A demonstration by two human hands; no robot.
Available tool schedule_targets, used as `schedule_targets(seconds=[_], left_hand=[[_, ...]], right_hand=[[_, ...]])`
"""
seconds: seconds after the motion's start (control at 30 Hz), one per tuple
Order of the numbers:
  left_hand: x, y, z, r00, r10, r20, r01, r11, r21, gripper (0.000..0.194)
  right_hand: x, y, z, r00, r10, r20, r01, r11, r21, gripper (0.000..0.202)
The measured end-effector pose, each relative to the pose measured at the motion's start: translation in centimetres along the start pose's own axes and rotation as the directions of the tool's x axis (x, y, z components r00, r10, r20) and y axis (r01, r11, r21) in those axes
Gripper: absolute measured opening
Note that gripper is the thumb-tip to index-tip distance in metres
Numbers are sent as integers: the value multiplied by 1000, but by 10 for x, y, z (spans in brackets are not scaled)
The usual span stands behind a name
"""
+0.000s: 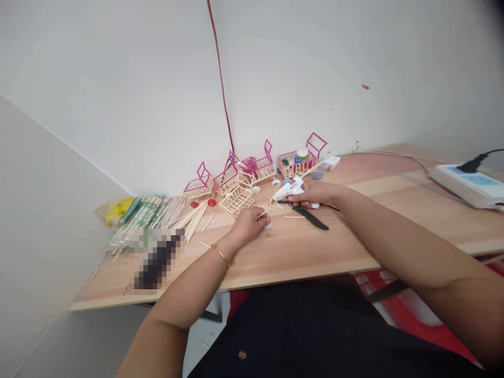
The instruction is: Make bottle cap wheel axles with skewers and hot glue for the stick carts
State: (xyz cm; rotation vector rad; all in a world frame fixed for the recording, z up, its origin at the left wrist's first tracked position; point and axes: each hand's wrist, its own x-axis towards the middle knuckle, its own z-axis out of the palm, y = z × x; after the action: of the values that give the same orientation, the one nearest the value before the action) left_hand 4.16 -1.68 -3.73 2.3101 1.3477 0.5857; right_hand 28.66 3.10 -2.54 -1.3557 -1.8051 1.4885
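Observation:
My right hand (311, 193) is wrapped round a white hot glue gun (290, 188), whose nozzle points left. My left hand (250, 223) is closed in a pinch on a short wooden stick (262, 214). A whitish bottle cap (269, 224) lies partly hidden at its fingertips; whether they touch it I cannot tell. Just behind the left hand stands a small unpainted stick basket (237, 201). Short cut sticks (275, 203) are scattered under the gun's nozzle. A knife with a dark blade (313, 218) lies beneath my right hand.
Pink-rimmed stick carts (297, 164) line the wall, one filled with bottle caps. Loose sticks (196, 221) and bagged chopsticks (144, 214) lie at left, near a blurred dark object (157, 262). A power strip (470, 184) sits at right, with cables along the back.

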Motion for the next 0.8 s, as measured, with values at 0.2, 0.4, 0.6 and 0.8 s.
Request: schedule_targets(seconds=[0.2, 0.4, 0.6, 0.8], left_hand=[[0, 0, 0, 999, 27, 19, -27, 1000, -9, 13], [0, -2, 1, 999, 27, 22, -27, 1000, -2, 14], [0, -3, 2, 999, 46, -4, -46, 999, -9, 13], [0, -1, 1, 999, 44, -8, -44, 999, 8, 13]], right_hand=[[-1, -1, 0, 1000, -2, -3, 2, 1000, -17, 42], [1, 1, -1, 1000, 0, 0, 0, 999, -32, 42], [2, 3, -1, 1000, -17, 6, 17, 1000, -10, 44], [1, 2, -2, 1000, -18, -1, 18, 999, -34, 43]])
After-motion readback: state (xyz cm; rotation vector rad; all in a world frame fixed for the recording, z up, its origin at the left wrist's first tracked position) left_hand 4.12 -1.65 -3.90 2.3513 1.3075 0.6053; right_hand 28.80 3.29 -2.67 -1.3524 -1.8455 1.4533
